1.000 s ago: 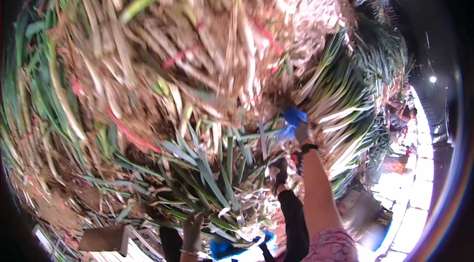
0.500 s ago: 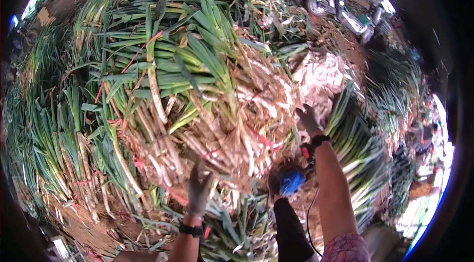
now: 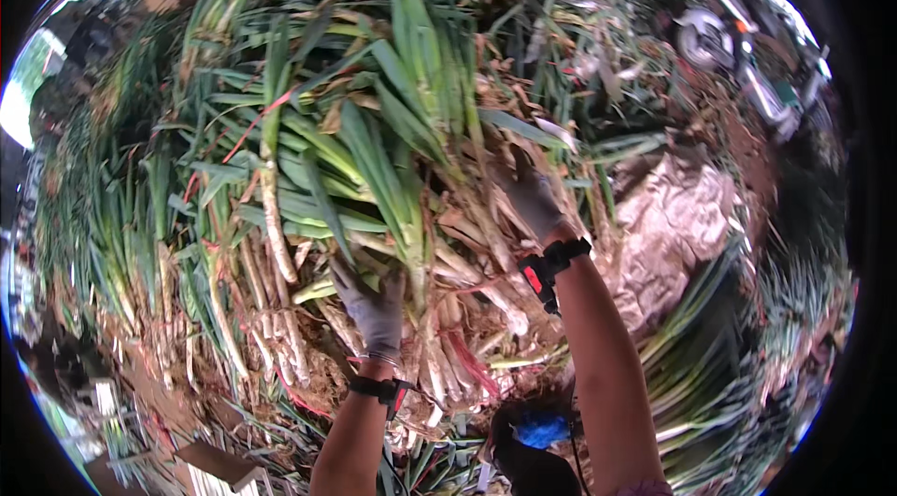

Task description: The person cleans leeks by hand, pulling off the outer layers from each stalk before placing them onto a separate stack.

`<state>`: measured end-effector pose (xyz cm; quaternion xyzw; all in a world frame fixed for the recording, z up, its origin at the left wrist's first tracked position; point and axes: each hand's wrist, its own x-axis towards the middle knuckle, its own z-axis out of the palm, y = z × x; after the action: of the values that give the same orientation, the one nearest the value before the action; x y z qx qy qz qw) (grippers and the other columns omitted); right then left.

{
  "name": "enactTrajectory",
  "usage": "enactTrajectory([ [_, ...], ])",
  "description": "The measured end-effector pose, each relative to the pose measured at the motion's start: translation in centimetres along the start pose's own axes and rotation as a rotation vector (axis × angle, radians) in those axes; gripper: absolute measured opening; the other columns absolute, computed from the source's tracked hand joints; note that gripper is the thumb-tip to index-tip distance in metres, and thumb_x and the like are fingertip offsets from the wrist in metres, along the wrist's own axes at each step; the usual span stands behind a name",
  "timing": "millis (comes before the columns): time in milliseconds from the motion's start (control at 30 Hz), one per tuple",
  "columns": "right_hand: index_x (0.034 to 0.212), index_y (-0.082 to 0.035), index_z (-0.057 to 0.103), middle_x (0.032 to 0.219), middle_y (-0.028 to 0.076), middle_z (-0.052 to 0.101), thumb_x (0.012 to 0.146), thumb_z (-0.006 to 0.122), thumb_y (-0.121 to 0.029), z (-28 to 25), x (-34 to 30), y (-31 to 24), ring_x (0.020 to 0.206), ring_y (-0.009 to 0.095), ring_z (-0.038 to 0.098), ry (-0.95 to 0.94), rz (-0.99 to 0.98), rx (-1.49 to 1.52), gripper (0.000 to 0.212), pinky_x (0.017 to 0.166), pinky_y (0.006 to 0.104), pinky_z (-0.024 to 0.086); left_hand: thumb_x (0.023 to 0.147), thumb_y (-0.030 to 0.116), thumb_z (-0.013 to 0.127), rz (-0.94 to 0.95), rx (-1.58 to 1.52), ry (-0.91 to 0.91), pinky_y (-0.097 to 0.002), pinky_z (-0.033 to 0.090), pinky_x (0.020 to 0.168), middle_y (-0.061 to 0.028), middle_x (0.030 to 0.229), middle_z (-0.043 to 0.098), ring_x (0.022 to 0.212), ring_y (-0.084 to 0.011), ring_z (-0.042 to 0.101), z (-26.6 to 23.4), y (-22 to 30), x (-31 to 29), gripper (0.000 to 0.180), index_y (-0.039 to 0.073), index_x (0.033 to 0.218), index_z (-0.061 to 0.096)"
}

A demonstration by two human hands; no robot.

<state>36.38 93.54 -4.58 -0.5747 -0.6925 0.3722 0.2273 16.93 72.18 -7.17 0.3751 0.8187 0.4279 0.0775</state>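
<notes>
A big heap of leeks [image 3: 402, 206] fills the middle, green leaves away from me and white, soil-covered stalks nearer. My left hand [image 3: 372, 309], in a grey glove, rests on the stalks at centre with thumb and fingers apart. My right hand [image 3: 531, 202], also gloved, lies farther forward against the stalks on the right, its fingers spread and partly lost among them. Neither hand visibly grips a stalk. Red ties [image 3: 470, 363] show among the white ends below and between my hands.
A crumpled pale sheet [image 3: 677, 225] lies right of the heap, with more leeks [image 3: 696, 347] beside it. A scooter [image 3: 752, 76] stands at the far right. A dark-clad leg [image 3: 528, 468] and a blue object [image 3: 542, 431] are at the bottom; a cardboard flap [image 3: 220, 463] is at lower left.
My right hand has moved forward and left, from beside the pale sheet onto the leeks. My left hand has come forward onto the stalks. The view has also shifted.
</notes>
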Motion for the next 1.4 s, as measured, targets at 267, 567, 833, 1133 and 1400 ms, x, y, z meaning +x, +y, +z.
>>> enactTrajectory([
  [267,0.148,-0.004,0.012,0.131,0.020,0.053,0.081,0.071,-0.029,7.5,-7.7,-1.0,0.111,0.030,0.060,-0.115,-0.430,0.028,0.093,0.086,0.0315,0.051,0.075,0.011,0.076,-0.112,-0.457,-0.077,-0.0346,0.022,0.114,-0.0206,0.147,0.030,0.137,-0.0299,0.029,-1.5,-0.8,1.0,0.091,0.002,0.148,0.021],
  [567,0.131,0.002,0.036,0.102,0.023,0.062,0.086,0.064,-0.014,15.7,-24.4,-13.9,0.080,0.030,0.066,-0.233,-0.022,0.420,0.055,0.066,0.0383,0.056,0.093,0.014,0.058,-0.551,-1.206,-0.281,-0.0267,0.051,0.080,-0.0092,0.112,0.063,0.095,-0.0174,0.062,-12.3,-4.9,2.8,0.040,-0.002,0.128,0.050],
  [833,0.137,0.016,0.020,0.104,0.036,0.056,0.080,0.069,-0.022,23.0,-28.7,-15.5,0.092,0.049,0.059,-0.197,-0.212,-0.056,0.084,0.077,0.0494,0.051,0.094,0.020,0.055,-0.644,-1.086,-0.128,-0.0238,0.050,0.070,-0.0063,0.102,0.061,0.083,-0.0143,0.059,-17.4,-12.5,0.6,0.041,-0.001,0.129,0.048],
  [1133,0.090,-0.002,0.064,0.088,0.017,0.068,0.087,0.057,-0.031,15.4,-14.4,-14.7,0.082,0.033,0.068,-0.830,-0.378,-0.434,0.030,0.073,0.0419,0.056,0.076,0.033,0.075,-0.301,-0.115,-0.274,-0.0438,0.023,0.113,-0.0207,0.144,0.039,0.131,-0.0368,0.039,-10.3,-4.7,5.9,0.110,0.000,0.148,-0.002],
  [1400,0.130,-0.008,0.051,0.118,0.024,0.061,0.081,0.064,-0.053,0.8,11.4,-12.2,0.108,0.040,0.059,0.297,-0.261,-0.389,0.068,0.089,0.0440,0.048,0.074,0.021,0.076,-0.162,-0.371,-0.256,-0.0398,0.039,0.103,-0.0262,0.140,0.039,0.123,-0.0345,0.048,-7.7,-10.8,5.4,0.111,-0.004,0.147,-0.003],
])
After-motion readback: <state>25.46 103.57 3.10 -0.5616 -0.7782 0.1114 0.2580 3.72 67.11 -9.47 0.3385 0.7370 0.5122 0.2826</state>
